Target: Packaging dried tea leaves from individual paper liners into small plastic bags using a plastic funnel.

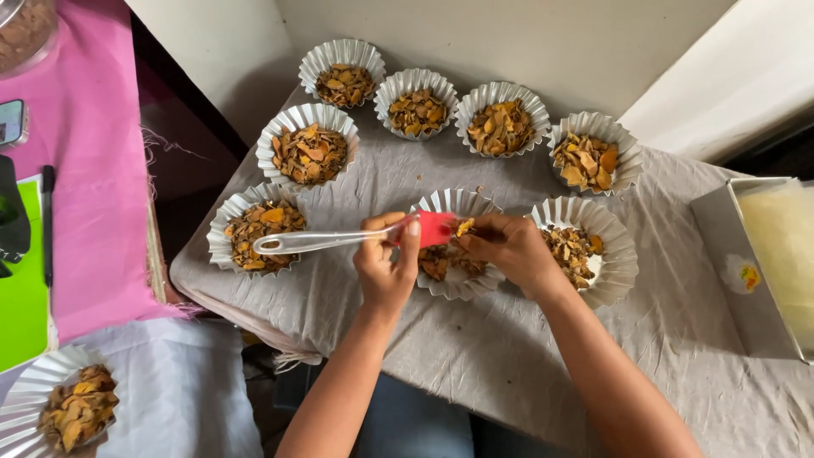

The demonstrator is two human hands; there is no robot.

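Observation:
My left hand (386, 267) grips a spatula (339, 240) with a clear handle pointing left and a red blade (435, 229) carrying a few orange-brown dried chips. My right hand (509, 248) touches the chips at the blade's tip with its fingers. Both hands hover over a white fluted paper cup (449, 203) holding dried chips, near the front of a small table covered with a grey cloth (475, 339).
Several more filled fluted cups ring the table, for example at the left (222, 229), the back (342, 53) and the right (612, 246). A white box (729, 254) with pale contents lies at the right. Another filled cup (34, 390) sits bottom left by a pink cloth (93, 170).

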